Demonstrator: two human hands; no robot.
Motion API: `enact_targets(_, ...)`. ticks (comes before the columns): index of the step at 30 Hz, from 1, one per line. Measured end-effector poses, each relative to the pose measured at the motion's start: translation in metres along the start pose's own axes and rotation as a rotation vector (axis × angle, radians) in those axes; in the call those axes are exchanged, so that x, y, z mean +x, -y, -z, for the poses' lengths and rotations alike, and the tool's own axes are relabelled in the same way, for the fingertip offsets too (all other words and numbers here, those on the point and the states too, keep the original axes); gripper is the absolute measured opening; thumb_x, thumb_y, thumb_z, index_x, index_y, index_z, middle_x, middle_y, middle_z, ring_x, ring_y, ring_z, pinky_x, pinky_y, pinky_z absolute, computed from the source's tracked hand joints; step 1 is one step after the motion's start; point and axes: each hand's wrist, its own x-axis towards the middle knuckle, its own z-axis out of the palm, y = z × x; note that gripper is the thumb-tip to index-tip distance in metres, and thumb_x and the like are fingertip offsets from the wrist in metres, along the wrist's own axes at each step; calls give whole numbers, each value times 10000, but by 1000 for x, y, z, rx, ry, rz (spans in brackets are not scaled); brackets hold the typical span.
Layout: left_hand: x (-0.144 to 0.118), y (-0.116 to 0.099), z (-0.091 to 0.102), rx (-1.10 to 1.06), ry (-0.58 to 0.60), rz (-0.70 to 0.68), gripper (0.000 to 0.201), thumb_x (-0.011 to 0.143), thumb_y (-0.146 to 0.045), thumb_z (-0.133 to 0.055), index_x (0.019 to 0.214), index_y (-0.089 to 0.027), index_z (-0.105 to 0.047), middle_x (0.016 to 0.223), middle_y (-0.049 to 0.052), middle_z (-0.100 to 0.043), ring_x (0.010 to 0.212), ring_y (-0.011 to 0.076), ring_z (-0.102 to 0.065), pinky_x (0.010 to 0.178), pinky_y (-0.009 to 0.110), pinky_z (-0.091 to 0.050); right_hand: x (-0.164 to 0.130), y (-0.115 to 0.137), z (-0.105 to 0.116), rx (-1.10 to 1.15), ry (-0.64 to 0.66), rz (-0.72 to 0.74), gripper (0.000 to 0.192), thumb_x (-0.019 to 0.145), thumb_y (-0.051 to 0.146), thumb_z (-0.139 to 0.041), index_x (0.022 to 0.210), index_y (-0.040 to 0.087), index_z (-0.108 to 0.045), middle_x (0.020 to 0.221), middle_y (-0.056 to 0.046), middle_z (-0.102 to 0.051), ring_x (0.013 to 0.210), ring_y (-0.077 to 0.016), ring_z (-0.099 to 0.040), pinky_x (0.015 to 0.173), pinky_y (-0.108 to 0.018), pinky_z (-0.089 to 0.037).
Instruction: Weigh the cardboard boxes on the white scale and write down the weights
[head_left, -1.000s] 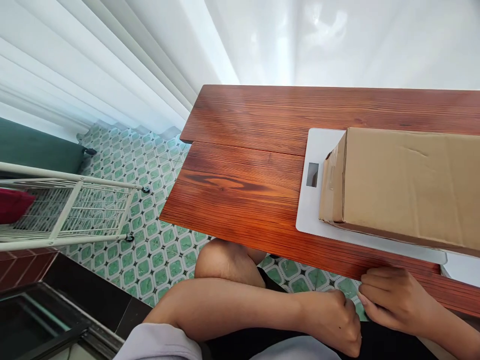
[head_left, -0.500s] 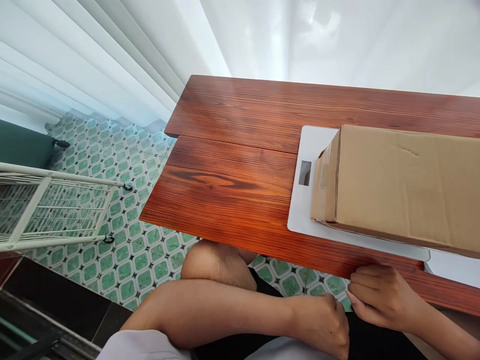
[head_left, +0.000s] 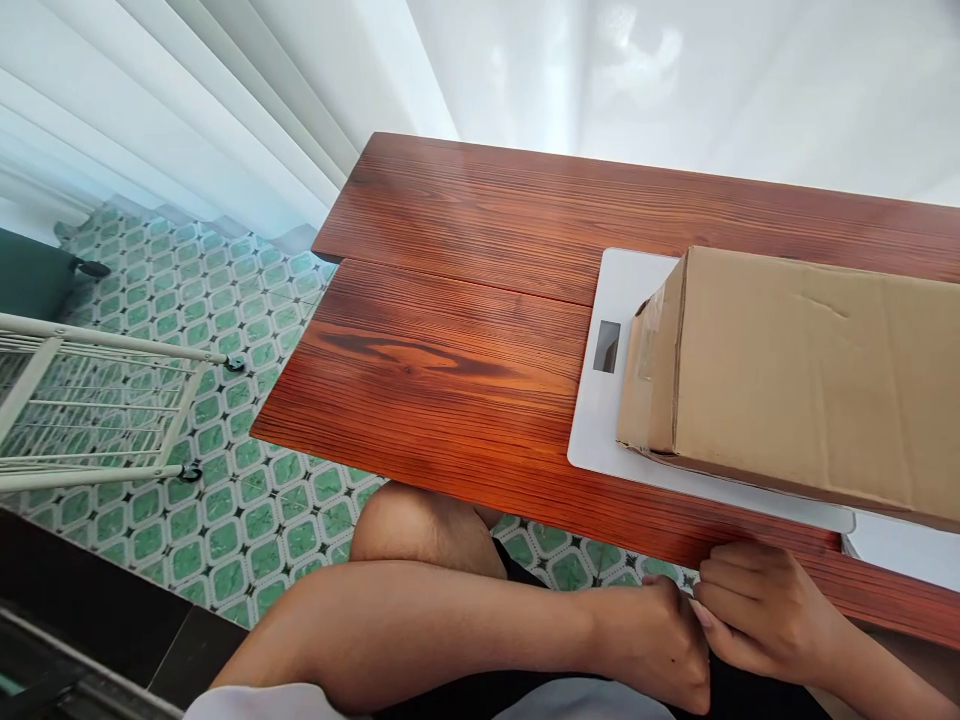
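Note:
My left hand (head_left: pixel 660 640) is curled into a loose fist over my lap, its fingers turned down and mostly out of sight. Right beside it, at the table's front edge, my right hand (head_left: pixel 765 608) has its fingers bent inward, and its thumb comes close to the left hand or touches it. I see nothing held in either one. Beyond them a brown cardboard box (head_left: pixel 795 370) lies on a flat white scale (head_left: pixel 589 420) with a small grey display (head_left: pixel 607 347). The box runs out of view on the right.
The scale stands on a reddish-brown wooden table (head_left: pixel 420 370) with a stepped left end. White sheets (head_left: pixel 911 550) lie partly under the box. A white wire cart (head_left: pixel 112 410) on casters stands on the green tiled floor (head_left: pixel 217 440). White curtains (head_left: pixel 510 70) hang behind.
The view has shifted slightly, so the cart and the table's left end sit further left. My left hand is now a little closer to my right hand. The box and scale stay put.

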Motion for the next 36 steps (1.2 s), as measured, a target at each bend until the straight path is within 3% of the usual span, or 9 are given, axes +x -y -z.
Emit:
enact_targets(3, 2, 0, -1, -12, -16, -1, 216, 788, -133, -513, 631, -280, -531, 543, -20, -167, 468, 160, -122, 425, 348, -165, -1, 0, 1, 3, 4, -2, 259, 943, 119, -469, 719, 242, -429, 586, 22, -459, 523, -152, -405, 494, -349, -285)
enact_targets(8, 4, -7, -9, -85, -82, 51, 348, 778, -130, -539, 551, -236, -297, 512, -26, -209, 451, 144, -198, 428, 341, -236, 0, 0, 2, -12, 9, 3, 278, 980, 139, -445, 718, 232, -458, 602, 21, -462, 549, -152, -390, 522, -341, -290)
enact_targets(16, 1, -10, -27, -197, -136, 31, 325, 717, -39, -561, 539, -210, -349, 511, -56, -237, 464, 100, -164, 444, 280, -163, 5, 4, 0, -117, -19, 9, 353, 1022, 183, -425, 681, 210, -516, 607, 16, -475, 562, -151, -410, 546, -329, -313)
enact_targets(20, -4, -14, -41, -327, -144, 10, 259, 693, -42, -612, 544, -192, -462, 503, -34, -327, 462, 120, -299, 445, 289, -223, 4, 6, 3, -205, -30, 42, 362, 1025, 192, -432, 681, 198, -546, 618, 10, -508, 586, -156, -433, 561, -332, -318)
enact_targets(24, -10, -21, -56, -276, -151, 46, 181, 759, -49, -581, 610, -152, -575, 557, 32, -509, 498, 153, -445, 456, 306, -285, 1, 5, 8, -319, -79, 80, 358, 1010, 188, -451, 662, 197, -537, 626, 11, -513, 601, -157, -437, 567, -333, -297)
enact_targets(27, -13, -25, -69, -268, -80, 8, 224, 864, -124, -535, 655, -147, -612, 592, 60, -571, 549, 184, -518, 493, 326, -341, 2, 6, 11, -427, -167, 123, 339, 994, 187, -485, 659, 196, -535, 622, 10, -505, 607, -162, -436, 577, -337, -283)
enact_targets(30, -16, -25, -85, -277, 34, -7, 217, 862, -139, -528, 675, -151, -638, 656, 78, -627, 611, 209, -559, 536, 358, -375, 5, 10, 13, -508, -269, 159, 317, 969, 178, -538, 653, 202, -525, 610, 12, -500, 603, -164, -426, 588, -336, -282)
enact_targets(36, -23, -22, -103, -220, 122, 16, 265, 857, -249, -578, 605, -170, -603, 555, 38, -546, 508, 183, -496, 484, 349, -306, 9, 8, 21, -628, -404, 136, 308, 973, 166, -507, 668, 207, -508, 617, 5, -534, 613, -164, -446, 585, -335, -253)
